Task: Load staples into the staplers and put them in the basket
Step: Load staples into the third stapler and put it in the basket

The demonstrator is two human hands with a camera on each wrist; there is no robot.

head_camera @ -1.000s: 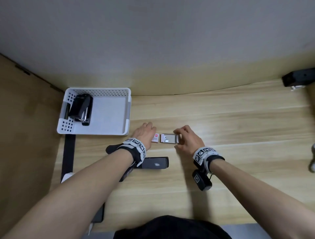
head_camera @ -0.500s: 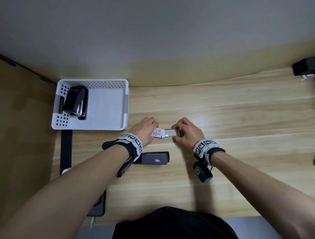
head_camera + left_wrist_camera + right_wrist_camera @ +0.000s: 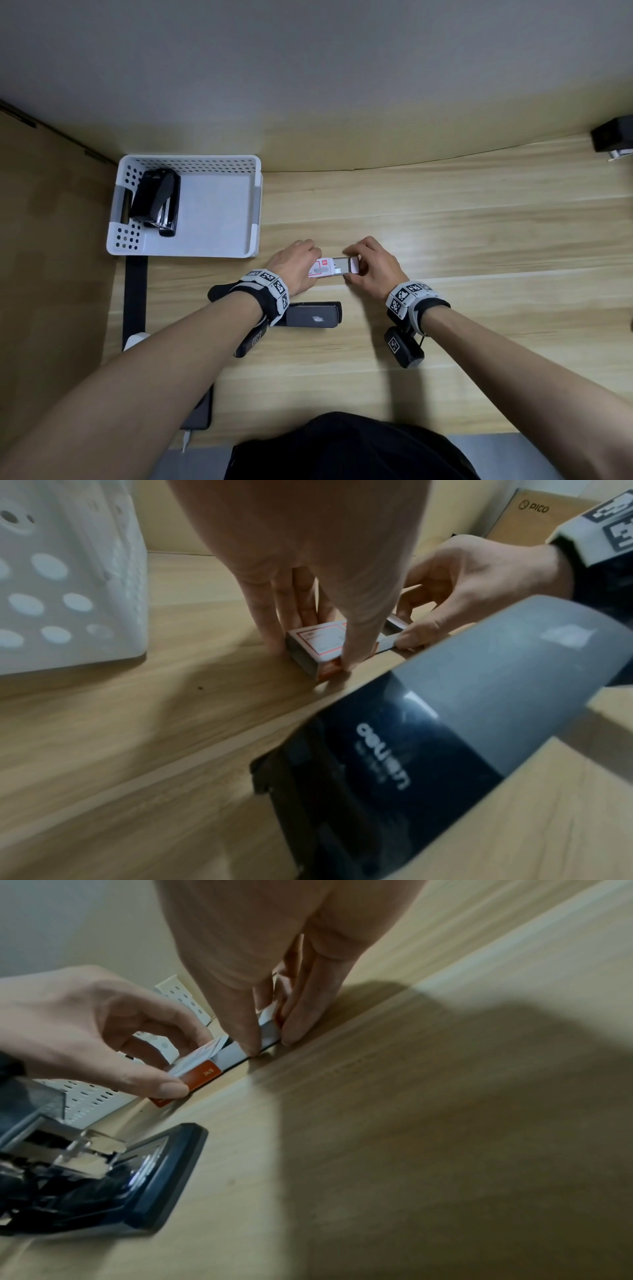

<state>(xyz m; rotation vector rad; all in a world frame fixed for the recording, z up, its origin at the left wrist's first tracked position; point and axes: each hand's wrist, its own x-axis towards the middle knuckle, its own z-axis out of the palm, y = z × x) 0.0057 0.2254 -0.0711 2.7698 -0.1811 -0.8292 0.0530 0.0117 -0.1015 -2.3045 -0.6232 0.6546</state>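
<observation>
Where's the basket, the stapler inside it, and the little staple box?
basket (image 3: pixel 191 160), head view, back rim.
stapler (image 3: pixel 154 197), head view, black top.
staple box (image 3: pixel 323 267), head view, white sleeve top.

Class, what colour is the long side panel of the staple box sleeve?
Orange-red on the staple box sleeve, clearest in the right wrist view; its top is white.

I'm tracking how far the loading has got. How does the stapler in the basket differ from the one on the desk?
The stapler in the basket lies inside the white basket, closed up; the stapler on the desk lies on the wooden desk near the left hand, and the right wrist view shows it opened, metal channel exposed. The basket one points away from the person; the desk one lies crosswise. Both are dark, and neither is being held.
</observation>
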